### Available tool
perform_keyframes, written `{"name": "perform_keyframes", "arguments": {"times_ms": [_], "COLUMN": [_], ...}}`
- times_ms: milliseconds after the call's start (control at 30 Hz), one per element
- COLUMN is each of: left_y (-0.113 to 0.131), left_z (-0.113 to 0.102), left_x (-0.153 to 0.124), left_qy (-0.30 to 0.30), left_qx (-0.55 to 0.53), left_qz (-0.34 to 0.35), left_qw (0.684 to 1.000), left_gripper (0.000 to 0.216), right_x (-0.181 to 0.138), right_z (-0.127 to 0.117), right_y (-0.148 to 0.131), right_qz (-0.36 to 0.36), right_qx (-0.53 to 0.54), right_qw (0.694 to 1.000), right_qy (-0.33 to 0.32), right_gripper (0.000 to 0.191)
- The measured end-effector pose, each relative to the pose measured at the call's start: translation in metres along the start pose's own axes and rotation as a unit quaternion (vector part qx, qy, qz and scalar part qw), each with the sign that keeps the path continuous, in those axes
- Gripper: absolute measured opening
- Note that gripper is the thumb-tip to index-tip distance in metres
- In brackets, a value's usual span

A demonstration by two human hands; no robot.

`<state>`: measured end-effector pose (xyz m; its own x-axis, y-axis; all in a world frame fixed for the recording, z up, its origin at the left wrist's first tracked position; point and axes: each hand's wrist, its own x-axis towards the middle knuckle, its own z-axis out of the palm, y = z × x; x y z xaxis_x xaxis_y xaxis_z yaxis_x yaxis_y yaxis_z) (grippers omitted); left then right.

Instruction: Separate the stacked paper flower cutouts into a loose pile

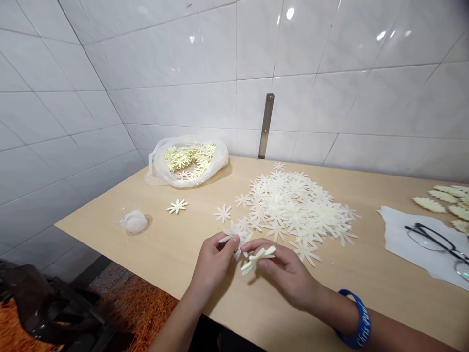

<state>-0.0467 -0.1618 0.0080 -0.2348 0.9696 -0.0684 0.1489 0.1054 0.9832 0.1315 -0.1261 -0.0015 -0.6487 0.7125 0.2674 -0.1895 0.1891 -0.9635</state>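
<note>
"Thick flower piece (257, 260), where's it at?"

"Right hand (289, 276), just over the counter (154, 254), on the near side of the pile (293, 205). Thumb and fingers closed in a pinch on it."

"Left hand (211, 261)?"

"Thumb and fingers nearly together, pinching a thin whitish flower (227, 234). The hands are close; whether the two pieces touch, can't tell."

"Step?"

"Handling pieces singly, I'd say. Matching up or separating, can't tell from here."

"Next move calls for?"

"Probably a light grip and a small wrist turn to level the thick one; those petals look bendable."

"Pointing?"

"Tilted, nearly edge-on to the person. Longest visible span runs lower left to upper right. Petals ring the centre, so no real long axis. Which face is front, can't tell. Next."
</note>
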Motion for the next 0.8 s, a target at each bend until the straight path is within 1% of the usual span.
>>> {"name": "perform_keyframes", "arguments": {"times_ms": [67,100,133,167,267,300,333,367,433,467,500,533,567,633,700,733,767,800], "left_y": [0.0,0.0,0.002,0.004,0.012,0.015,0.018,0.02,0.021,0.02,0.019,0.017,0.016,0.015,0.017,0.018,0.019,0.02], "left_z": [-0.004,-0.007,-0.01,-0.013,-0.019,-0.018,-0.017,-0.015,-0.01,-0.008,-0.006,-0.006,-0.007,-0.01,-0.013,-0.014,-0.013,-0.012], "left_x": [0.007,0.012,0.016,0.02,0.025,0.023,0.021,0.019,0.017,0.018,0.021,0.026,0.032,0.041,0.044,0.041,0.036,0.03], "left_qy": [-0.019,-0.018,-0.006,0.02,0.107,0.114,0.1,0.069,-0.013,-0.044,-0.055,-0.05,-0.027,0.051,0.13,0.152,0.159,0.146], "left_qx": [0.031,0.044,0.055,0.065,0.089,0.087,0.079,0.065,0.036,0.027,0.026,0.03,0.042,0.085,0.136,0.155,0.166,0.169], "left_qz": [0.003,0.008,0.016,0.027,0.068,0.075,0.077,0.072,0.049,0.04,0.034,0.031,0.032,0.055,0.117,0.155,0.189,0.216], "left_qw": [0.999,0.999,0.998,0.997,0.988,0.987,0.989,0.993,0.998,0.998,0.998,0.998,0.998,0.994,0.975,0.964,0.955,0.951], "left_gripper": [0.042,0.041,0.039,0.036,0.047,0.048,0.045,0.041,0.033,0.03,0.029,0.029,0.028,0.03,0.045,0.046,0.04,0.031], "right_x": [-0.001,-0.001,-0.002,-0.002,-0.003,-0.003,-0.003,-0.003,-0.002,-0.002,-0.002,-0.001,0.0,0.003,0.007,0.008,0.01,0.01], "right_z": [0.002,0.003,0.003,0.003,0.001,0.001,0.001,0.0,0.001,0.001,0.001,0.001,0.0,-0.002,-0.005,-0.007,-0.008,-0.009], "right_y": [0.002,0.003,0.005,0.006,0.008,0.008,0.007,0.007,0.007,0.008,0.009,0.01,0.012,0.015,0.017,0.018,0.019,0.019], "right_qz": [0.0,0.002,0.003,0.0,-0.008,-0.005,0.0,0.005,0.012,0.014,0.016,0.02,0.027,0.055,0.095,0.113,0.127,0.136], "right_qx": [0.003,0.011,0.018,0.021,0.005,-0.001,-0.004,-0.004,-0.001,0.0,-0.003,-0.009,-0.016,-0.022,-0.006,0.007,0.02,0.032], "right_qw": [1.0,1.0,1.0,0.999,0.995,0.994,0.994,0.994,0.995,0.995,0.995,0.994,0.991,0.985,0.981,0.98,0.979,0.978], "right_qy": [-0.002,0.004,0.016,0.033,0.095,0.107,0.112,0.111,0.097,0.094,0.098,0.112,0.131,0.163,0.169,0.165,0.159,0.153], "right_gripper": [0.024,0.023,0.022,0.022,0.021,0.022,0.022,0.022,0.023,0.023,0.023,0.023,0.023,0.027,0.032,0.034,0.036,0.036]}}
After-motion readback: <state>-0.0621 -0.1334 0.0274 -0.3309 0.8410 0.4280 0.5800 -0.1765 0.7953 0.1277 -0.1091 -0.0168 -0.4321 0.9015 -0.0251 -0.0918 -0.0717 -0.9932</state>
